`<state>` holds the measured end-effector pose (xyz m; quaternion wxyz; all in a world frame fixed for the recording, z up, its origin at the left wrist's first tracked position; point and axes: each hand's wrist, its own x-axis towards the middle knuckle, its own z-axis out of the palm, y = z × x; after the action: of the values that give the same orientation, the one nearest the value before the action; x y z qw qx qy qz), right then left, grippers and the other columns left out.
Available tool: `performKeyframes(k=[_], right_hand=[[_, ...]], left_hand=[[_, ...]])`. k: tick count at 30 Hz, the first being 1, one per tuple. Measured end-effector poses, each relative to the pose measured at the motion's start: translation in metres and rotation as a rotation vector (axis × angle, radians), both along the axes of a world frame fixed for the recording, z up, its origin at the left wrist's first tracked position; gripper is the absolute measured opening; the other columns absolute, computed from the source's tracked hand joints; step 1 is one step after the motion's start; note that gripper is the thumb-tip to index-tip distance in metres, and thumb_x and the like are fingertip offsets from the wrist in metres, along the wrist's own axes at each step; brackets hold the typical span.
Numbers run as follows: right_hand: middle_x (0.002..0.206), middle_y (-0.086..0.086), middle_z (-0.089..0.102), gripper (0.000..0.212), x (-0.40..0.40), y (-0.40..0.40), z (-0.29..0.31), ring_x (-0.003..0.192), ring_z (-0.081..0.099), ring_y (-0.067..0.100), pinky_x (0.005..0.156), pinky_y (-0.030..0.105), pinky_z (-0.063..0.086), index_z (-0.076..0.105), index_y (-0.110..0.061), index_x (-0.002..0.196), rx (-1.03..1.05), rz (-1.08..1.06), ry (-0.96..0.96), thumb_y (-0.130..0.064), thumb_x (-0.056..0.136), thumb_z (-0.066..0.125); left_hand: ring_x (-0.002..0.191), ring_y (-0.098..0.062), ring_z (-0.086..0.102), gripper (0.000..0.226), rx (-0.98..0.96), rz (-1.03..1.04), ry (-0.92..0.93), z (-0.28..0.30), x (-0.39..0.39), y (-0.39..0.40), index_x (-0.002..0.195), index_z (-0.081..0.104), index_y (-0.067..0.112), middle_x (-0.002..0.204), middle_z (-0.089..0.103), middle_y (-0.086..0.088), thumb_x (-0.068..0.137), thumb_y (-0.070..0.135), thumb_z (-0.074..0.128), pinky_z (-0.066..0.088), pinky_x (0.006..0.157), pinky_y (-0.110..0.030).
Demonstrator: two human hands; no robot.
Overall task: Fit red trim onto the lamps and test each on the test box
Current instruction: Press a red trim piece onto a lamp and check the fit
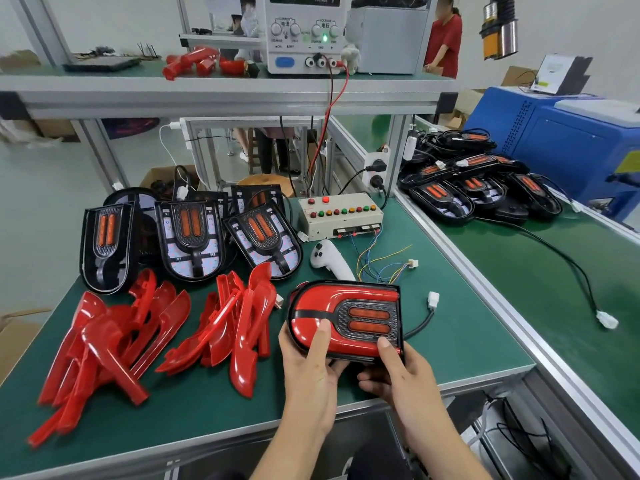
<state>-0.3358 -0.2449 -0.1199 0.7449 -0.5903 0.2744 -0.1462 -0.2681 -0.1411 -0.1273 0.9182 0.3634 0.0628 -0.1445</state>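
I hold a black lamp [367,315] lying sideways over the green table's [467,348] front edge, a red trim [332,299] seated on its face. My left hand [311,362] grips its rounded left end, thumb pressing on the red trim. My right hand [398,372] grips the lower right corner, thumb on the rim. The lamp's cable ends in a loose white plug [433,300]. The beige test box [341,216] with coloured buttons stands behind, its coloured wires ending in a white connector [412,263]. Loose red trims [114,341] and bare lamps [190,237] lie at the left.
A white handheld controller [327,259] lies between the test box and the lamp. A power supply [304,32] sits on the upper shelf, red and black leads running down. Several lamps [474,188] are piled on the conveyor at right, beside a blue machine [571,140]. A person stands far behind.
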Motion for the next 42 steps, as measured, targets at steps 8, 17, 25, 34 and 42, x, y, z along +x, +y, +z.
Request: performKeyframes(k=[8, 17, 25, 34, 42], right_hand=[[0.077, 0.011, 0.074, 0.023, 0.000, -0.001, 0.000, 0.064, 0.070, 0.024, 0.061, 0.031, 0.061, 0.067, -0.010, 0.106, -0.035, 0.018, -0.012, -0.029, 0.104, 0.054], [0.077, 0.010, 0.074, 0.030, -0.006, -0.002, -0.005, 0.064, 0.069, 0.023, 0.061, 0.031, 0.060, 0.068, -0.009, 0.107, -0.059, 0.012, -0.015, -0.035, 0.101, 0.055], [0.078, 0.014, 0.074, 0.042, -0.005, -0.001, -0.006, 0.065, 0.070, 0.023, 0.061, 0.027, 0.060, 0.069, -0.009, 0.107, 0.008, 0.001, -0.060, -0.045, 0.087, 0.060], [0.086, 0.013, 0.077, 0.030, -0.005, -0.005, -0.009, 0.071, 0.074, 0.026, 0.064, 0.027, 0.061, 0.068, -0.012, 0.111, -0.012, 0.001, -0.020, -0.035, 0.094, 0.059], [0.122, -0.002, 0.053, 0.075, -0.013, -0.030, 0.016, 0.111, 0.059, 0.017, 0.097, 0.040, 0.048, 0.047, -0.030, 0.144, -0.793, -0.035, 0.389, -0.065, 0.081, 0.068]], left_hand=[[0.112, -0.037, 0.069, 0.072, 0.001, -0.003, -0.034, 0.000, 0.001, -0.001, 0.135, 0.053, 0.025, 0.129, 0.068, -0.016, 0.073, 0.028, 0.089, 0.060, 0.078, -0.045], [0.120, -0.041, 0.065, 0.064, 0.043, -0.016, -0.062, -0.001, 0.001, 0.000, 0.136, 0.052, 0.024, 0.130, 0.068, -0.015, 0.080, 0.030, 0.084, 0.061, 0.082, -0.048], [0.113, -0.037, 0.069, 0.049, -0.021, -0.071, -0.048, 0.006, -0.001, 0.004, 0.141, 0.049, 0.028, 0.132, 0.067, -0.015, 0.095, 0.041, 0.060, 0.060, 0.082, -0.046], [0.113, -0.039, 0.066, 0.038, 0.016, -0.069, -0.043, 0.008, 0.000, 0.010, 0.139, 0.052, 0.017, 0.133, 0.064, -0.022, 0.102, 0.025, 0.055, 0.060, 0.078, -0.047], [0.120, -0.029, 0.067, 0.044, 0.169, -0.100, -0.207, 0.008, 0.007, 0.012, 0.135, 0.057, 0.036, 0.132, 0.068, -0.006, 0.093, 0.037, 0.068, 0.059, 0.090, -0.048]])
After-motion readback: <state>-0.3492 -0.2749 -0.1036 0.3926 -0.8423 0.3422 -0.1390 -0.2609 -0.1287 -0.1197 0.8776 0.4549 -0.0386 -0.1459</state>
